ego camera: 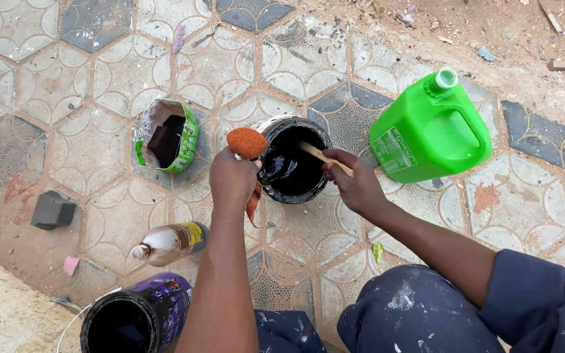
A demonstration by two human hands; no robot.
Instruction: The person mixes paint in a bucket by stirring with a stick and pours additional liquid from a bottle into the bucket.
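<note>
Stirring looks underway – right hand (354, 186) grips a wooden stick (325, 157) in the black paint can (293, 160), left hand (232, 180) clutches an orange roller (246, 143) – not dipped yet

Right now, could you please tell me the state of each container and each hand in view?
Black paint can: upright, open, dark liquid inside.
Left hand: grip closed on an orange roller at the can's rim.
Right hand: grip closed on a wooden stick dipped into the can.
Green jug: lying flat, capped.
Green-labelled tin: tipped on its side, open.
Bottle: lying down, capped.
Purple can: upright, open.
</note>
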